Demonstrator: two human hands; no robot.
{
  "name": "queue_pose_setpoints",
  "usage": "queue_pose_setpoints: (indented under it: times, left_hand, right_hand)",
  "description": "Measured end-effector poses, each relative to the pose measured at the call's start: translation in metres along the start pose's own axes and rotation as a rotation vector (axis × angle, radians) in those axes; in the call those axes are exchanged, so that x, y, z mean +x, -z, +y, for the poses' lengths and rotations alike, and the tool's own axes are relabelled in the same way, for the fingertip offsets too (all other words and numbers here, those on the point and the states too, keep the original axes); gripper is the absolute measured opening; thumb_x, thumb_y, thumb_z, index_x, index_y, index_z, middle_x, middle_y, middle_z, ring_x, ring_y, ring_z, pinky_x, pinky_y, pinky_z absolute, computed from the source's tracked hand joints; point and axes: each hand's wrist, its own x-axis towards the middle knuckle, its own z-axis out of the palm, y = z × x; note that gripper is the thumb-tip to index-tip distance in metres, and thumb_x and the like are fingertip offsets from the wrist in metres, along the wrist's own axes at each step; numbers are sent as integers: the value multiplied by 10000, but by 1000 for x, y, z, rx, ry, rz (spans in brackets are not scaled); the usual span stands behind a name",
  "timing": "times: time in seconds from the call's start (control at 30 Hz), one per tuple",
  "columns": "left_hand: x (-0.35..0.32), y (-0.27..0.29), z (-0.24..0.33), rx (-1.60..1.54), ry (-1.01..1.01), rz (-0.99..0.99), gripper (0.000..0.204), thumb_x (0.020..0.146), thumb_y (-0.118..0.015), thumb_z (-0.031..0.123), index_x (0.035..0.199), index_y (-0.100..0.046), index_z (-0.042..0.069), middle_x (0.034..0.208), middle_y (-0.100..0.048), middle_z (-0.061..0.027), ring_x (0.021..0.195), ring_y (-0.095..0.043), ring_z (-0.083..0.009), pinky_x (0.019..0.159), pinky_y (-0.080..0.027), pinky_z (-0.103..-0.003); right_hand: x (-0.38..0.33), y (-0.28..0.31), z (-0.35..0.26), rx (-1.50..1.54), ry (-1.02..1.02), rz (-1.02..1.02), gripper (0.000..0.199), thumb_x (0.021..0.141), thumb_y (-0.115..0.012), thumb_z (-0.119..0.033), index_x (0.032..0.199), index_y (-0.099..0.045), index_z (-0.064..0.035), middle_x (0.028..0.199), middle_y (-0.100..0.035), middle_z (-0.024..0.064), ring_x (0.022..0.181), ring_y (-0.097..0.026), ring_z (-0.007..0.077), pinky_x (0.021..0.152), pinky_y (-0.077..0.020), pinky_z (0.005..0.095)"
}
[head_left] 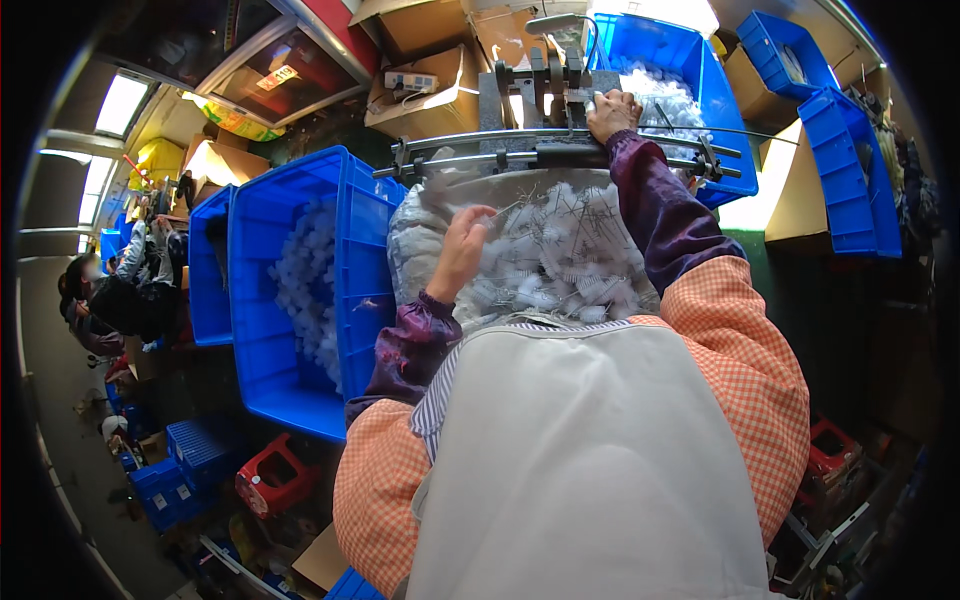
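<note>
A heap of small white tufted brushes with thin wire stems lies on a pale cloth in front of me. Over the left side of the heap is my left hand, its fingers loosely bent and apart, with nothing visible between them. Beyond the heap stands a grey metal bench machine with round wheels and horizontal rods across its front. My right hand reaches to the machine's right side, fingers bent and closed; what they grip is hidden.
On my left stands a deep blue bin holding white tufts. Another blue bin with white tufts is behind the machine at right. Cardboard boxes, blue crates and a red stool stand around. Another person is at far left.
</note>
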Motion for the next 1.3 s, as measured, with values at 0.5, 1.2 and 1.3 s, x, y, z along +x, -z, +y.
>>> queue_pose_setpoints:
  times: [0.5,1.2,1.3]
  left_hand:
    - [-1,-5,19,-97,31,45,208,846,-560,55,1045,-591,3,976,-575,-66,785,-586,-88,685,-489,-208]
    - [37,-58,84,41,-342,60,276,777,-639,81,1030,-547,23,969,-604,-121,759,-607,-204,620,-475,-280]
    - [25,-41,68,233,-232,122,313,784,-645,169,1019,-530,-2,988,-579,-153,787,-588,-286,658,-480,-337]
  right_hand:
    - [-1,10,-1,-95,30,-31,316,798,-496,-284,1052,-587,-120,1108,-541,91,1093,-470,276,912,-309,439]
    - [-100,97,-14,1007,686,-645,378,868,-528,-156,1233,-476,-70,1016,-601,117,896,-577,189,795,-454,291]
    - [-63,55,1,904,433,-376,274,853,-568,-220,1091,-593,-87,1046,-603,140,945,-590,266,816,-466,332]
